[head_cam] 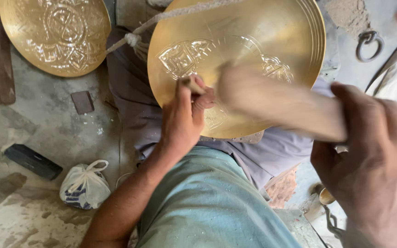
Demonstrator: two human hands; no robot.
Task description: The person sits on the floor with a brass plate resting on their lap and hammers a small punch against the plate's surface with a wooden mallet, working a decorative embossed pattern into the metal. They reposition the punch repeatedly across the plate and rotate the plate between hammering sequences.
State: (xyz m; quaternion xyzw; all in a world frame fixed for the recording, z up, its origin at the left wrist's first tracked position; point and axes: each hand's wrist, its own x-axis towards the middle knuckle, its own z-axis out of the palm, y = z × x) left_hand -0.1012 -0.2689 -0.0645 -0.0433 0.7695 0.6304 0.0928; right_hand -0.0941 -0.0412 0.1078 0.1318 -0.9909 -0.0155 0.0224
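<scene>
Resting on the lap: a round brass plate (249, 55) with embossed patterns, tilted toward the camera, lying just beyond both hands.
Plate and left hand: the left hand (184, 117) lies on the lower middle of the plate, touching its face.
Left hand: clenched around a small punch (193, 85), whose tip meets the embossed area.
Right hand: the right hand (373, 160), nearer the camera and to the right of the plate, grips the handle of a wooden mallet (272, 98).
Mallet: blurred; its head hangs over the plate just right of the punch.
Cord: a pale rope (161, 18) crosses the plate's upper edge.
Left of the left hand: a second brass plate (56, 34) on the concrete floor (47, 119), well apart.
Lower left: a knotted white plastic bag (84, 184) and a dark block (33, 160).
Far right: a metal ring (369, 43) on the floor.
</scene>
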